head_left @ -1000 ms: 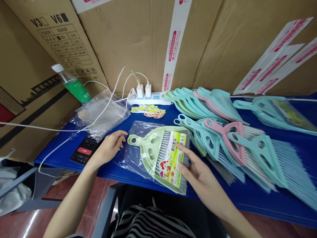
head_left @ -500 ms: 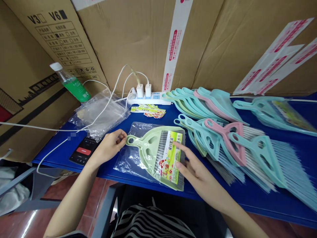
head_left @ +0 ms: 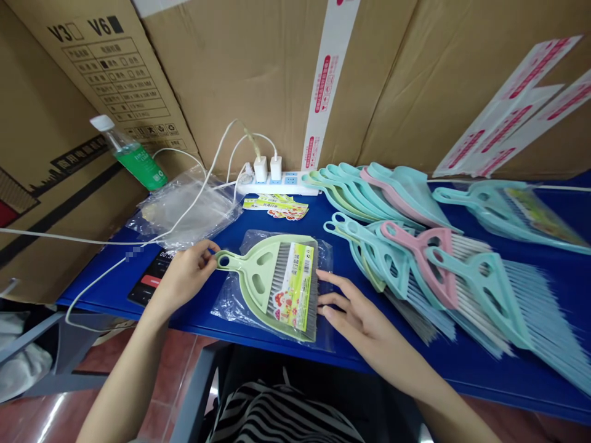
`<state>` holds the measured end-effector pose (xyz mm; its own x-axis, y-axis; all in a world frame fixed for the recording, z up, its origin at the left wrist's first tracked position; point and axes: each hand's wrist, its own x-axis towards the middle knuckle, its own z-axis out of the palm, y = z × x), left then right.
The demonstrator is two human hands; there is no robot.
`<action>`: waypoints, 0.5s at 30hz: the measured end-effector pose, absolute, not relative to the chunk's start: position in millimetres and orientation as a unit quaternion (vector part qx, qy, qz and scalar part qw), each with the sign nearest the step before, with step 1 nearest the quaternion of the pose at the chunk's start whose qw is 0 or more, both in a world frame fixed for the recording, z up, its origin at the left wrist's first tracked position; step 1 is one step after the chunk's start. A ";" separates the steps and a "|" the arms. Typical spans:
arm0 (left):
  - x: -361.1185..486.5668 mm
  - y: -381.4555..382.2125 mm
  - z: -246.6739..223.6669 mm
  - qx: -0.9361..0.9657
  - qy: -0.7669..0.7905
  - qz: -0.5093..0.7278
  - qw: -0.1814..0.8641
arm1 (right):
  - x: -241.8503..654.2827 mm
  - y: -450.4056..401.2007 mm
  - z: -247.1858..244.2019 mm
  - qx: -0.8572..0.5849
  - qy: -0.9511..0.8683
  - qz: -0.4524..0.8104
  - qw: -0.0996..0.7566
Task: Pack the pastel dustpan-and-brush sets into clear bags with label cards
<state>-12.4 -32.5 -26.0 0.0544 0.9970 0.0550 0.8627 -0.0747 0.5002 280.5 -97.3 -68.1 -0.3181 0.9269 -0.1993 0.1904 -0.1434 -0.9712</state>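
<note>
A pale green dustpan (head_left: 252, 301) with a small grey-bristled brush (head_left: 277, 271) lying in it rests at the table's front. A yellow-green printed label card (head_left: 295, 286) lies across the bristles. Around the wide part of the dustpan is a clear plastic bag (head_left: 226, 307); I cannot tell for sure which parts are inside. My left hand (head_left: 189, 271) pinches the handle end, which sticks out of the bag at the left. My right hand (head_left: 353, 314) has its fingers spread, fingertips at the bag's right edge beside the bristles.
Several brushes (head_left: 425, 258) and stacked dustpans (head_left: 383, 191) lie on the right, with a bagged set (head_left: 521, 209) beyond. Behind are label cards (head_left: 277, 206) and a power strip (head_left: 300, 184) with cables. Empty bags (head_left: 184, 209), a phone (head_left: 148, 280) and a bottle (head_left: 132, 157) are at left.
The dustpan, brush and label have slid left with my left hand. The bag's right edge now shows beyond the bristles. My right hand has shifted slightly left and lower.
</note>
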 end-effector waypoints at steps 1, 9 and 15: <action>-13.5 -32.5 -25.3 0.705 0.661 0.197 0.165 | 280.5 -97.4 -68.2 -0.489 -0.575 0.573 0.319; -19.3 -35.0 -19.6 0.690 0.689 0.184 0.123 | 281.0 -96.9 -66.5 -0.482 -0.588 0.567 0.319; -23.9 -36.5 -21.8 0.699 0.695 0.142 0.091 | 280.8 -98.2 -68.6 -0.484 -0.597 0.554 0.321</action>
<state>-23.9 -36.5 -21.8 -0.0076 0.9973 0.0729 0.9457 -0.0165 0.3247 280.8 -98.2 -68.6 -0.3267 0.9327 -0.1530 0.2221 -0.0816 -0.9716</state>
